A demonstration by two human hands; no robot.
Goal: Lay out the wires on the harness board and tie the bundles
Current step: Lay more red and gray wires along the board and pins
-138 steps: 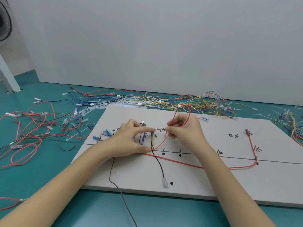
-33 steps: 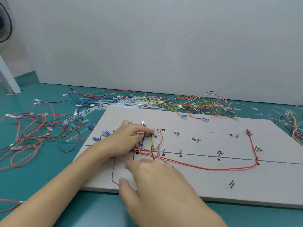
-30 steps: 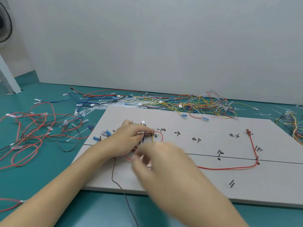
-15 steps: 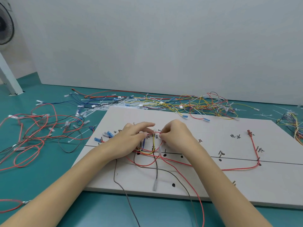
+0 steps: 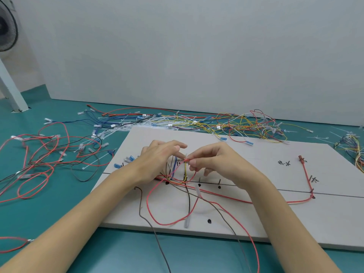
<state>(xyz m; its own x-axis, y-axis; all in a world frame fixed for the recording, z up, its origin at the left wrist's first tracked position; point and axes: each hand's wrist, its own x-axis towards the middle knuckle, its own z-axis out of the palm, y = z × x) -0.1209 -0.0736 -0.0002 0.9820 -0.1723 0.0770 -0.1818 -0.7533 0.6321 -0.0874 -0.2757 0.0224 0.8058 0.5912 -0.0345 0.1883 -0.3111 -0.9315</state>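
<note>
A pale grey harness board point(image 5: 256, 219) with black marks lies on the teal table. A short bundle of blue, yellow and black wires point(image 5: 178, 170) stands at its left centre. My left hand point(image 5: 157, 160) holds this bundle, its fingertips pinching the top. My right hand point(image 5: 214, 160) pinches the end of a red wire point(image 5: 169, 221) right beside them. That red wire loops down over the board and off the front edge. Another red wire point(image 5: 304, 174) runs along the board's line to a connector at the right. Black wires point(image 5: 149, 219) trail off the front edge.
Loose red and black wires point(image 5: 41, 160) sprawl on the table to the left. A tangle of yellow, red and blue wires with white cable ties point(image 5: 197, 123) lies behind the board. More coloured wires point(image 5: 352, 148) sit at the far right. A fan point(image 5: 7, 28) stands at the upper left.
My right hand swung down to the board's front edge and came back up with a second red wire to meet my left hand. My left hand stayed on the bundle.
</note>
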